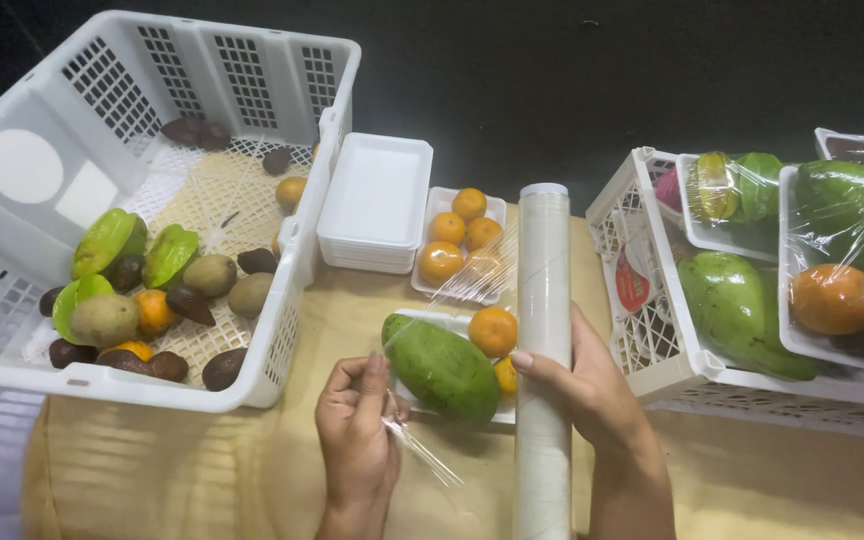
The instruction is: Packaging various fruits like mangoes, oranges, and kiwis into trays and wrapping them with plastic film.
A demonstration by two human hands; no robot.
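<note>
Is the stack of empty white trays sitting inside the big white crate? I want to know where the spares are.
No, the stack of empty white trays sits on the table, just outside the big white crate.

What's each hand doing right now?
Left hand: closed, pinching the cling film's edge.
Right hand: closed around the cling film roll.

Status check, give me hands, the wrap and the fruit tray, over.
Right hand grips upright cling film roll. Left hand pinches film end. Tray with green mango and oranges between hands, unwrapped. Nothing blocking.
</note>
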